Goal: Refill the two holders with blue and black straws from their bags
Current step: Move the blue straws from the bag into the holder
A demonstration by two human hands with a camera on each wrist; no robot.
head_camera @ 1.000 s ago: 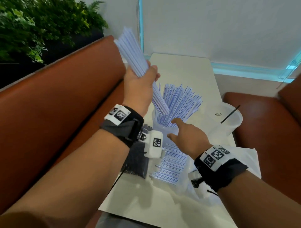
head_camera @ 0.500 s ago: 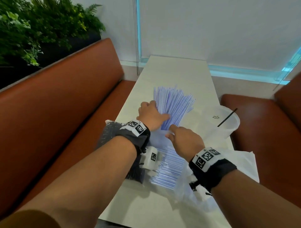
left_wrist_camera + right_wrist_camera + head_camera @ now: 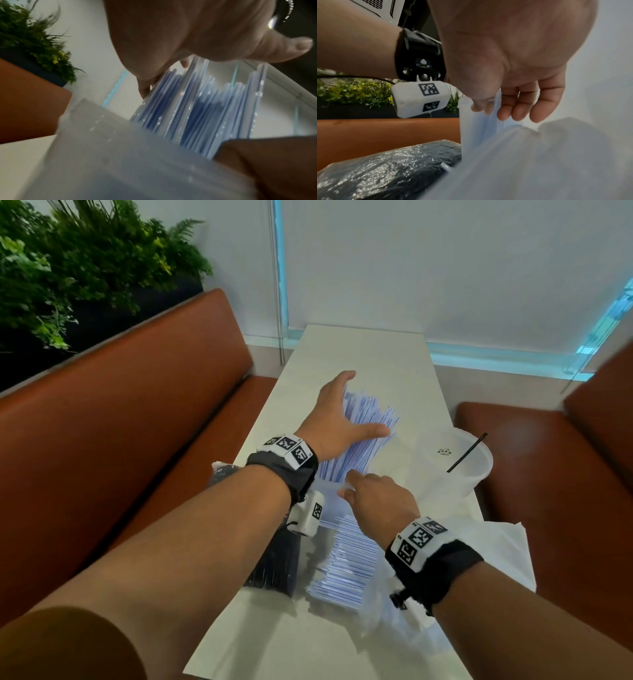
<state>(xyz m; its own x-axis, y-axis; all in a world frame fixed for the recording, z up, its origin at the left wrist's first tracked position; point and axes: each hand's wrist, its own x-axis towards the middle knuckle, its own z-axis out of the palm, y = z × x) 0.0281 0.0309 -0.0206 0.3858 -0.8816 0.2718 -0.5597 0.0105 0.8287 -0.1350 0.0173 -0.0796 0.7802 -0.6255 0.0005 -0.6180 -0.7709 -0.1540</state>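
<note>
A fan of blue straws [image 3: 368, 426] stands in a translucent holder [image 3: 329, 491] at mid-table. My left hand [image 3: 342, 412] lies over the straw tops with fingers and thumb spread, holding nothing; in the left wrist view the palm [image 3: 171, 40] touches the straws [image 3: 197, 108]. My right hand [image 3: 352, 484] pinches the holder's near rim, with thumb and forefinger [image 3: 479, 106] on the wall [image 3: 476, 128]. A second holder [image 3: 455, 463] on the right holds one black straw [image 3: 467, 451]. The bag of black straws [image 3: 274, 563] and the bag of blue straws [image 3: 346, 563] lie near me.
A crumpled white plastic bag [image 3: 496, 542] lies under my right wrist. Brown bench seats [image 3: 120, 422] flank the narrow white table [image 3: 359, 354]. Plants [image 3: 68, 268] stand behind the left bench. A wall and window strip close the far end.
My left hand lowered the raised bundle of blue straws into the holder, let go, and now lies spread over the tops. My right hand stayed on the holder's rim.
</note>
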